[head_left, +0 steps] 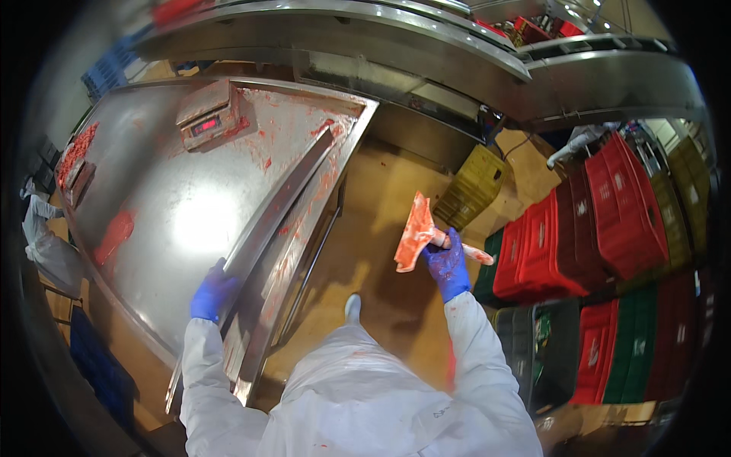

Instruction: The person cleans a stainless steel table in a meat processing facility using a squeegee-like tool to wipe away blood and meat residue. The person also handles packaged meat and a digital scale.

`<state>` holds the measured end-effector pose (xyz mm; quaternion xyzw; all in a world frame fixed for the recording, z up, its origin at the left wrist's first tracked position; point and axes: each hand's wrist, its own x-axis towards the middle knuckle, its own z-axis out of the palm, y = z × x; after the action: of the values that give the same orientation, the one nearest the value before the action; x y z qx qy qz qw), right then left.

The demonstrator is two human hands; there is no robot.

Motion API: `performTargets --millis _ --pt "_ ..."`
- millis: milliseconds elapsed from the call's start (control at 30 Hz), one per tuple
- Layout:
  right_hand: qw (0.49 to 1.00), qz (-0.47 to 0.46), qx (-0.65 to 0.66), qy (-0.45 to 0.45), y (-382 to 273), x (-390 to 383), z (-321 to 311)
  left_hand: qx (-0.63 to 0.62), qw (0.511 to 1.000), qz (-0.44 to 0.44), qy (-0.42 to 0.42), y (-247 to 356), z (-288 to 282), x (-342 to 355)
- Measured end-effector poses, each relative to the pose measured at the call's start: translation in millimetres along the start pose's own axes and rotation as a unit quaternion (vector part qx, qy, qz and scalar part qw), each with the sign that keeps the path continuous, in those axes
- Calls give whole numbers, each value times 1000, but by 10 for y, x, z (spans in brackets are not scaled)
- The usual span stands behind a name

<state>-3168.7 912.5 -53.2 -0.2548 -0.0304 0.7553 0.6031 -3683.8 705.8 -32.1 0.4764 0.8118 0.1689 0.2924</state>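
A flat, blade-shaped bone (415,234) with red meat traces and a pale shaft is held in my right hand (448,266), in a blue glove. Its wide end points up and left, while the knobbed end sticks out right past my fingers. The hand is closed around the middle, over the floor beside the table. My left hand (213,292), also gloved in blue, is closed at the long raised metal rail (282,198) along the steel table's (164,179) near side. Part of its fingers is hidden.
A scale (209,118) with a lit display stands on the table among meat scraps. Stacked red crates (533,244) and other coloured crates rise at the right, with a yellow-green crate (472,183) ahead. A steel conveyor (617,87) crosses the back. Another person (47,236) is at far left.
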Motion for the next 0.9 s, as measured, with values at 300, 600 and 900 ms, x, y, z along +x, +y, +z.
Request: performTargets --millis 300,600,900 --pt "988 -112 -71 84 -488 1823 1125 34 997 69 4 1621 193 1594" --pt "945 -53 -282 -156 309 3670 2865 -7 1000 -16 -7 2285 326 2637" --pt "584 162 -587 -537 1604 4579 3289 -20 995 -99 8 3192 -176 2156"
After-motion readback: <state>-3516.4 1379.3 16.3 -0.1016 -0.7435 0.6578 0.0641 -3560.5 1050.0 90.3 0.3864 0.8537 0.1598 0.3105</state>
